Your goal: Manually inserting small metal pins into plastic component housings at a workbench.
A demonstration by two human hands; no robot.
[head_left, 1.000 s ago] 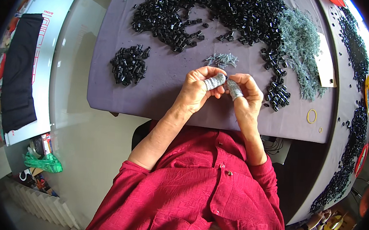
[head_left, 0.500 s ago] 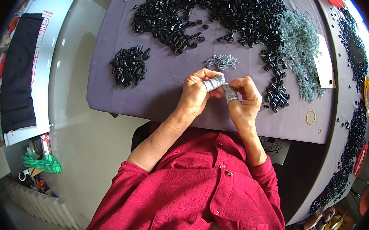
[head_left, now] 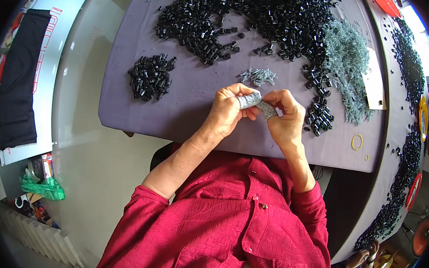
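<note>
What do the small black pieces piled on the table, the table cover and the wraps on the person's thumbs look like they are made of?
The small black pieces look like moulded plastic: glossy, uniform, with light glints. The purple table cover seems to be matte cloth or felt; it shows no shine and bends over the edge. The grey speckled thumb wraps look like woven fabric, perhaps tape; too small to be sure.
</note>
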